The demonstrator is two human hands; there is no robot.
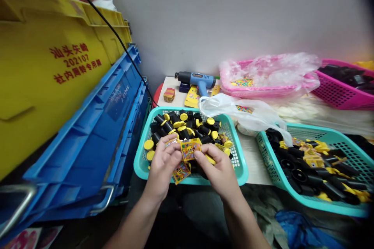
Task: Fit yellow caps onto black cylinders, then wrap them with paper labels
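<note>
Over the near basket, my left hand (163, 167) is closed, its fingers and thumb pinching small orange-and-yellow printed labels. One printed label (189, 150) is stretched between both hands, while another label (180, 172) hangs below my left thumb. My right hand (218, 169) is closed too, with its thumb and fingertips on the right edge of the upper label. A yellow cap shows by the right fingers; whether they touch it I cannot tell. Beneath both hands, a turquoise basket (242, 171) holds many black canisters (168, 126) with yellow caps, a few of them wearing printed labels.
Behind the basket lie a blue heat gun (201, 81) and a stack of labels (169, 94). A plastic bag (254, 114) touches a second turquoise basket (292, 198) of black and yellow parts. Pink baskets (251, 92) stand behind. Blue crates (87, 148) rise on the left.
</note>
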